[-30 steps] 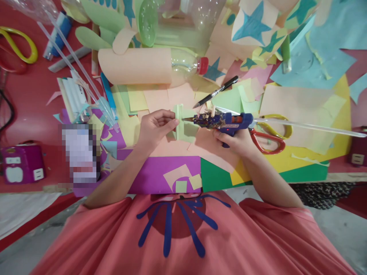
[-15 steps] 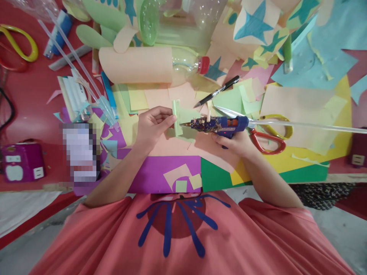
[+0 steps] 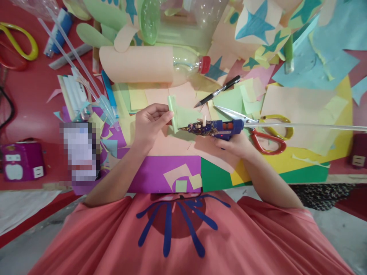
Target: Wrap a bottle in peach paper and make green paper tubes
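Note:
Between the thumb and fingers of my left hand [image 3: 151, 124] is a small rolled strip of light green paper [image 3: 172, 114], held nearly upright. My right hand [image 3: 233, 144] grips a blue hot glue gun [image 3: 218, 128], its front crusted with paper scraps and its small red light lit. The gun's nozzle points left and is at the lower end of the rolled paper; whether it touches cannot be told. A long clear glue stick [image 3: 304, 125] runs out of the back of the gun. Behind my right hand lie scissors [image 3: 272, 143] with red and yellow handles.
Beyond my hands lies a paper-wrapped plastic bottle [image 3: 137, 64] with a red cap. A black pen [image 3: 218, 91] rests on paper pieces. At left are a phone [image 3: 82, 152], more clear glue sticks [image 3: 74, 57] and a purple box [image 3: 23, 160]. Star cutouts [image 3: 255, 23] lie at upper right.
Both hands have shifted slightly left. The rolled paper now leans a little, and the glue gun's nozzle has moved down toward its lower end.

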### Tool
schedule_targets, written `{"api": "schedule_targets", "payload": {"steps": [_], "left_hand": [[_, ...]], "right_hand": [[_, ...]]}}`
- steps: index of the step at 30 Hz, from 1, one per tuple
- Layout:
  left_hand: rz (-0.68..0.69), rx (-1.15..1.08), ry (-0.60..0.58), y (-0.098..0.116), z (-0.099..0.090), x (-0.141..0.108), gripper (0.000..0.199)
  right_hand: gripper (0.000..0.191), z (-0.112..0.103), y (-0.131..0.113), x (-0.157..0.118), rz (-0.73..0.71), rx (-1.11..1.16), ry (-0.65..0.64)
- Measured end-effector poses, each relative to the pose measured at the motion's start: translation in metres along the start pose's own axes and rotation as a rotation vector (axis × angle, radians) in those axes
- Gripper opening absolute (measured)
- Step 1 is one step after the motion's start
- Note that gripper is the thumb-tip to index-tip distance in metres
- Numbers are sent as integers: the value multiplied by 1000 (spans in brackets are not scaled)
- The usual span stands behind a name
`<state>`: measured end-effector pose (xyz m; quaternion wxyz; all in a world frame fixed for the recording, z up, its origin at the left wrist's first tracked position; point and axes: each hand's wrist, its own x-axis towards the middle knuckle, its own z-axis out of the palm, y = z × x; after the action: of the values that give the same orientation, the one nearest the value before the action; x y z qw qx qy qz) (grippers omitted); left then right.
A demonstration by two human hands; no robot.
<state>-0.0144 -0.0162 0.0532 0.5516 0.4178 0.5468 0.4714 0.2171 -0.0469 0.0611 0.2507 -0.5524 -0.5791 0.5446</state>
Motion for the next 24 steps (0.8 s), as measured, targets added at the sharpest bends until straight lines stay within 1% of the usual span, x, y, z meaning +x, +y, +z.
{"api": "schedule_targets", "payload": {"steps": [6, 11, 17, 24], "left_hand": [[-6, -16, 20, -1, -1, 2, 27], [33, -17, 22, -4, -1, 4, 32], [5, -39, -28, -5, 0, 2, 28], [-46, -46, -75, -3, 5, -3, 25]], "right_hand": [[6, 0, 2, 0, -19, -12, -8], [11, -1, 9, -1, -51, -29, -4], [8, -1, 12, -1, -91, -38, 71], [9, -2, 13, 0, -98, -28, 155]]}}
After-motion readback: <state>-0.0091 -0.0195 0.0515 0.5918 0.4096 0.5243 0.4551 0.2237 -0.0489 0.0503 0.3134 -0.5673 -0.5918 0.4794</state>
